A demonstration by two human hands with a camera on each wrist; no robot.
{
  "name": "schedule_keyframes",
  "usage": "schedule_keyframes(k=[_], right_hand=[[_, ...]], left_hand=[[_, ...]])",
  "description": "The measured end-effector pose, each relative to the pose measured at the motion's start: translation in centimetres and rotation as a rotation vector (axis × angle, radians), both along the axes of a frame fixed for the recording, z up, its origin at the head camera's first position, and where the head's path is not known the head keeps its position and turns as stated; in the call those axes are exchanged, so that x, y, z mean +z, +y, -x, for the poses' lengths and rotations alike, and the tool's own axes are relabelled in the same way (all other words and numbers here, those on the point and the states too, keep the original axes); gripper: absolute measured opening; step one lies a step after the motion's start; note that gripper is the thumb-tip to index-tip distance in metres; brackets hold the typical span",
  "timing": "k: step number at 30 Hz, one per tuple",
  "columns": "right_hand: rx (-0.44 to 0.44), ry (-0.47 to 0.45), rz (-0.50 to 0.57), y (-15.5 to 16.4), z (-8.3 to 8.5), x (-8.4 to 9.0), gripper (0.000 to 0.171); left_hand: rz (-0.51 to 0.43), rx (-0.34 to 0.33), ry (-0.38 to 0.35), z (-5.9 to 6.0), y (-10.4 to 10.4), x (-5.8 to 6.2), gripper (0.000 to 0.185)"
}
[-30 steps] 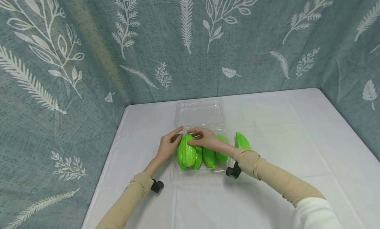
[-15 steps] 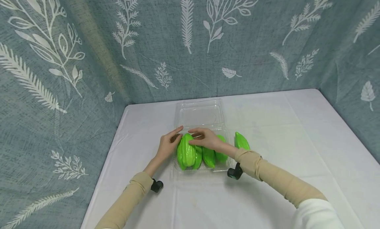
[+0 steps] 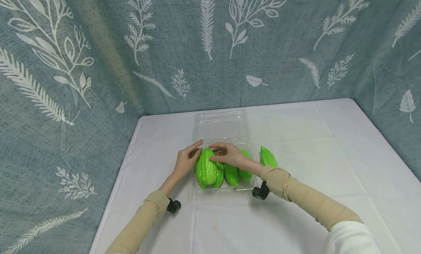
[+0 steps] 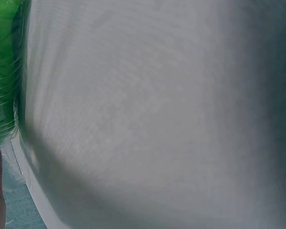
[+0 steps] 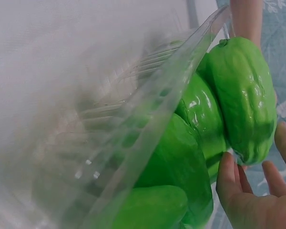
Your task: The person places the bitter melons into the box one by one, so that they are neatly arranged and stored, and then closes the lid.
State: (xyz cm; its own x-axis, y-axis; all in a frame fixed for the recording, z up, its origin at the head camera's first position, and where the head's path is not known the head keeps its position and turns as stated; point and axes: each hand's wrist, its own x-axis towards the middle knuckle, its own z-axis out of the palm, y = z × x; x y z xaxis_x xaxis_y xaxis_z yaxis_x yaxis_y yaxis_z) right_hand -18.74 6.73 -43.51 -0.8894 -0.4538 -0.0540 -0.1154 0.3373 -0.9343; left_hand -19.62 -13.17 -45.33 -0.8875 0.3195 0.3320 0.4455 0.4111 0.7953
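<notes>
White cloth covers the table [image 3: 296,210], and it runs bare and wide on every side of the clear plastic clamshell box [image 3: 223,128], most of all toward the near edge and out to the right, where the cloth reaches the curtain corner. Blue-grey curtain with pale leaf prints [image 3: 98,64] hangs just behind the table's far edge and down its left side, so the room to the left of the box is narrower than the room to the right. The box lies open, its lid flat on the cloth on the far side, its tray on the near side holding a row of glossy green chayotes. The topmost chayote [image 3: 208,167] sits at the left end of the tray, riding on the others and rising above the rim. One more green chayote [image 3: 268,157] lies on the cloth just outside the right wall of the box. The left hand [image 3: 185,160] rests against the left side of the topmost chayote, fingers long and nearly straight, forefinger stretched toward the hinge of the box. The right hand [image 3: 228,154] lies over the far end of the same fruit, fingers spread loosely on its skin; in the right wrist view the fingertips [image 5: 229,176] touch the fruit's end rather than wrap it.
</notes>
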Motion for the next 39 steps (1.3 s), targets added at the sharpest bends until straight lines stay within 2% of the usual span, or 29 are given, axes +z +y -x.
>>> schedule_keyframes(k=[7, 15, 22, 29, 39], right_hand=[[0.003, -0.004, 0.003, 0.1, 0.1, 0.0, 0.048], [0.016, -0.029, 0.016, 0.9, 0.0, 0.7, 0.052], [0.031, -0.006, 0.003, 2.1, -0.2, 1.2, 0.053], [0.036, 0.007, -0.011, 3.4, -0.6, 1.6, 0.052], [0.079, 0.024, -0.002, 4.6, -1.6, 1.5, 0.057]], left_hand=[[-0.004, 0.004, -0.011, 0.1, 0.0, -0.1, 0.033], [-0.008, 0.009, -0.005, 0.0, 0.0, 0.0, 0.033], [0.004, 0.012, 0.002, 0.1, 0.0, -0.1, 0.034], [-0.017, 0.012, 0.008, 1.8, -0.5, -2.8, 0.033], [0.008, 0.010, 0.021, 1.8, -0.7, -3.2, 0.034]])
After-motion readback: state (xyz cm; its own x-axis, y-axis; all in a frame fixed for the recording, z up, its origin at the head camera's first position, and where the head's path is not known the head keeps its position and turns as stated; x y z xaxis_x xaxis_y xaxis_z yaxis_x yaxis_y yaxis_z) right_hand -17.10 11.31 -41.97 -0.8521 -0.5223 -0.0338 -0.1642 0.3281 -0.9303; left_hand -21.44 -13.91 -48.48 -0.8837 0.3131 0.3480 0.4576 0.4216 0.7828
